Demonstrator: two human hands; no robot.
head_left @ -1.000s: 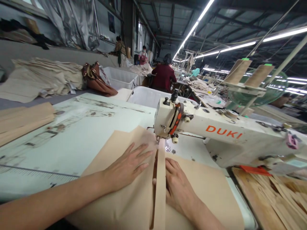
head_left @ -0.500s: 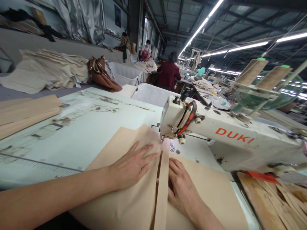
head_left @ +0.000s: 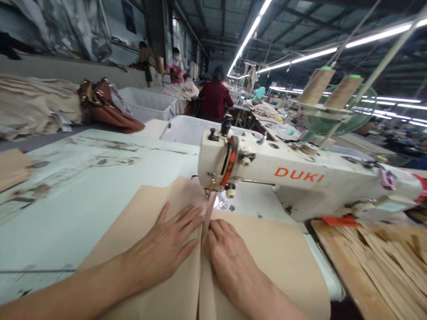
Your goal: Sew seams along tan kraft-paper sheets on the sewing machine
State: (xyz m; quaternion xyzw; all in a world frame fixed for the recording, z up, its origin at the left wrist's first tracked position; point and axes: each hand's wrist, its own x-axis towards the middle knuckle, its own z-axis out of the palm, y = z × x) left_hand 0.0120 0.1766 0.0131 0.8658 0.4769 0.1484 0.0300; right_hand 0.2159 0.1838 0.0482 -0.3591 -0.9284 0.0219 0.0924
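A beige fabric panel (head_left: 133, 213) lies across the machine table, its far end at the needle and presser foot (head_left: 207, 194) of a white sewing machine (head_left: 260, 166). Along the panel a narrow fabric strip (head_left: 207, 284) runs toward me from the foot. My left hand (head_left: 168, 244) rests flat on the fabric left of the strip, fingers spread, their tips near the seam line. On the other side, my right hand (head_left: 230, 255) has its fingers curled against the strip's right edge, pinching it; the fingertips are partly hidden. Both hands are just in front of the foot.
Fabric strips (head_left: 376, 258) lie on a wooden board (head_left: 330, 249) at right. Beyond the table are a brown handbag (head_left: 108, 106), a fabric stack (head_left: 33, 104) and white bins (head_left: 147, 104). Thread cones (head_left: 316, 86) stand above the machine. A person in dark red (head_left: 215, 98) sits farther back.
The whole view has shifted, moving the scene leftward. The dark gap beside the strip has narrowed, and the strip now lies closer to the panel. My right fingers are curled more tightly.
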